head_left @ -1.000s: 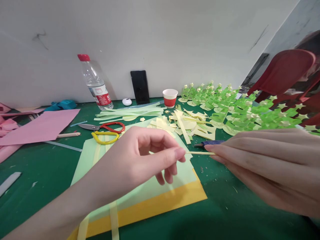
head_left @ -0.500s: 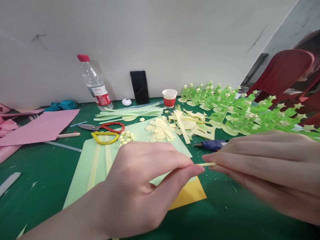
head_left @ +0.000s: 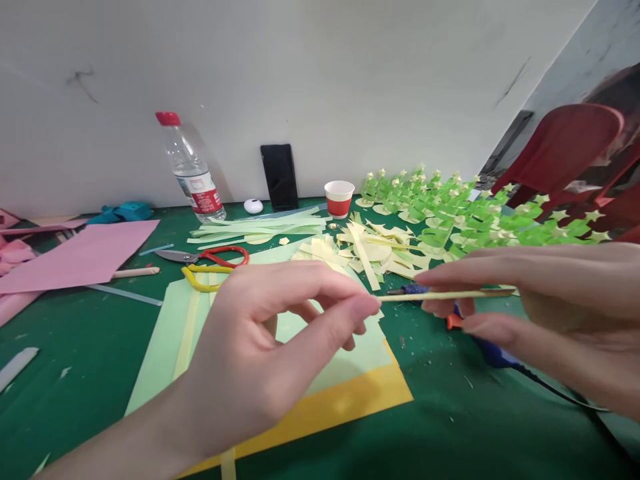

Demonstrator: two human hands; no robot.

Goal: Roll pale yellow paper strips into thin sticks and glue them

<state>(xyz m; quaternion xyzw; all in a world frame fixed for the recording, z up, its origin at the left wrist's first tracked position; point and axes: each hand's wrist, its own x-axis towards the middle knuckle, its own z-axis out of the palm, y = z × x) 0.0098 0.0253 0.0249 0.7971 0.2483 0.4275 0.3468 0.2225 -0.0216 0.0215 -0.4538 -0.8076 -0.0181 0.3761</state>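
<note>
My left hand [head_left: 270, 347] pinches one end of a narrow pale yellow paper strip [head_left: 440, 295] between thumb and forefinger. My right hand [head_left: 545, 313] holds the strip's other part between its fingers, so the strip stretches level between both hands above the green table [head_left: 85, 347]. Under the hands lie a light green sheet [head_left: 330, 333] on a yellow sheet [head_left: 345, 400]. A blue glue gun [head_left: 487, 350] lies just beneath my right hand.
Red-handled scissors [head_left: 210, 255] and a yellow loop lie behind the sheets. Cut strips [head_left: 360, 250] are piled mid-table, several green paper trees [head_left: 450, 207] stand at the right. A water bottle [head_left: 189, 168], phone [head_left: 279, 176], red cup [head_left: 339, 198], pink paper [head_left: 80, 252] stand further back.
My right hand has opened its fingers apart and slid right, baring more of the strip and the glue gun. Both hands rose slightly; the left keeps its pinch.
</note>
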